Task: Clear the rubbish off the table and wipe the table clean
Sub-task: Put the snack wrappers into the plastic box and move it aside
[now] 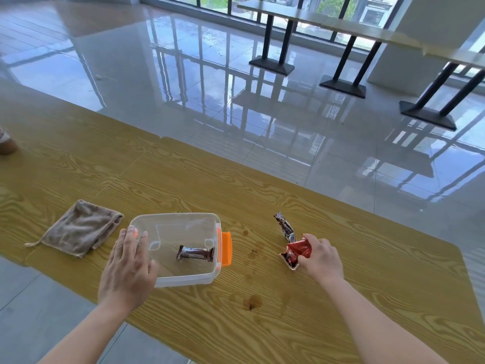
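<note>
Red foil first: the red wrapper (298,252) lies crumpled on the right part of the table (393,298), and my right hand (321,258) has its fingers curled round it. A dark wrapper (284,227) lies just beyond, touching or nearly touching it; I cannot tell which. My left hand (126,264) rests with straight fingers on the left rim of the clear box (183,281), which already holds one bar wrapper (195,253).

Procedure for this step, as I judge it: lift the red wrapper clear of the surface rather than dragging it, since brown stains (252,302) lie between it and the box. Carry it over the orange latch (227,249) and release inside the walls. Steady the box with the left hand so that it does not slide. The folded cloth (81,227), left of the box, is for wiping afterwards.
</note>
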{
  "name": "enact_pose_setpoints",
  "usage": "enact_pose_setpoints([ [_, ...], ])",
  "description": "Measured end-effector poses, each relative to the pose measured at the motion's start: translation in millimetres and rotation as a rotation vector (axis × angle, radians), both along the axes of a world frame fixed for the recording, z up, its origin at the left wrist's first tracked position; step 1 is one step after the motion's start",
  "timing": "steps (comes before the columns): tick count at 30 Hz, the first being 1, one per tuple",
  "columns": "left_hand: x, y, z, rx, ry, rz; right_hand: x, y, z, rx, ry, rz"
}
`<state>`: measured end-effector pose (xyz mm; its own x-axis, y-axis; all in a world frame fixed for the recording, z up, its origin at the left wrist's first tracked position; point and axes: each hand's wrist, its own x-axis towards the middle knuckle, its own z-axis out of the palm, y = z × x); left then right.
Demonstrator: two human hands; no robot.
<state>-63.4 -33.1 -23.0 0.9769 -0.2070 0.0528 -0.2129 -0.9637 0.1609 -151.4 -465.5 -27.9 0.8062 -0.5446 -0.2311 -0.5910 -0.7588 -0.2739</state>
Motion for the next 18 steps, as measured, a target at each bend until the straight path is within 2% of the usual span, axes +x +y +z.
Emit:
enact_pose_setpoints([
  [4, 0, -1, 2, -0.016, 0.004, 0.006, 10, 27, 26, 0.017, -0.170, 0.077],
  [8, -1, -1, 3, -0.016, 0.017, 0.008, 40, 80, 58, 0.059, -0.375, 0.276],
  [11, -2, -2, 4, -0.019, 0.018, 0.012, 59, 124, 85, 0.128, -0.456, 0.440],
  [15, -3, -1, 5, -0.020, 0.022, 0.019, 72, 179, 100, 0.164, -0.406, 0.707],
  [18, -4, -2, 7, -0.029, 0.030, 0.022, 75, 208, 86, 0.096, -0.299, 0.869],
])
